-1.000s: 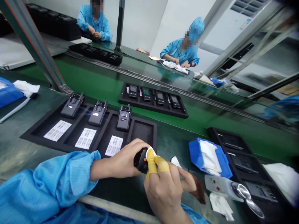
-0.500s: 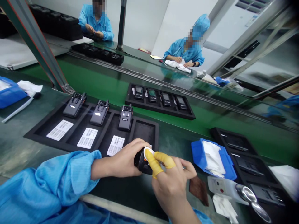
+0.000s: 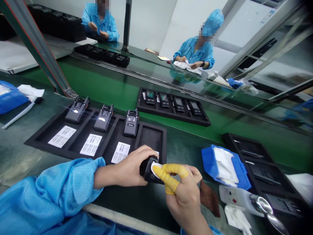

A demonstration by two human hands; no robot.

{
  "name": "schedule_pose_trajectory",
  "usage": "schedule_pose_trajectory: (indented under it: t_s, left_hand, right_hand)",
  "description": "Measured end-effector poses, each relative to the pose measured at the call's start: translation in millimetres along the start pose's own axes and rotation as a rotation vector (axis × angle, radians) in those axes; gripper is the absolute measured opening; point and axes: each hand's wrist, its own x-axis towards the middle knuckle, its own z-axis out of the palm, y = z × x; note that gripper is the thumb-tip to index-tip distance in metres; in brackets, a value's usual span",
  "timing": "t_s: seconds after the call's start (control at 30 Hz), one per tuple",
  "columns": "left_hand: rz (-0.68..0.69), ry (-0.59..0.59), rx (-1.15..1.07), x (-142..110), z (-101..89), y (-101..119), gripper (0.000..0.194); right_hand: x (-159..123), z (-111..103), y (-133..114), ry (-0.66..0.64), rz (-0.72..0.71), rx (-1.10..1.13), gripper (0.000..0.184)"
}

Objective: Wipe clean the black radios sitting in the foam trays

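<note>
My left hand [image 3: 127, 168] is wrapped round a black two-way radio [image 3: 148, 173], its end turned towards my right hand. With yellow finger cots on, my right hand [image 3: 184, 189] presses a small white wiping pad [image 3: 154, 164] against that end. Just beyond my hands lies a black foam tray [image 3: 151, 138]. Three similar radios [image 3: 131, 124] rest in its compartments, back side up, with white barcode label sheets [image 3: 120, 152] below them. The face of the held radio is mostly hidden by my left hand.
On the green conveyor [image 3: 117, 83] sits another tray of radios [image 3: 179, 104]. To the right are a blue bin [image 3: 207, 163] of white wipes, a brown cloth [image 3: 209, 199], a plastic bottle [image 3: 236, 197] and a dark tray [image 3: 234, 140]. Two co-workers [image 3: 195, 49] sit across the line.
The tray on the conveyor has shifted right. My right hand has moved slightly down with the pad across the radio's end, while my left hand keeps its grip.
</note>
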Motion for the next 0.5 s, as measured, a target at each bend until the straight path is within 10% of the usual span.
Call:
schedule_pose_trajectory:
  t_s: [0.5]
  left_hand:
    - [-0.012, 0.009, 0.005, -0.5, -0.6, 0.4, 0.064]
  right_hand:
    - [-4.2, 0.8, 4.4, 0.088, -0.005, -0.215, 0.029]
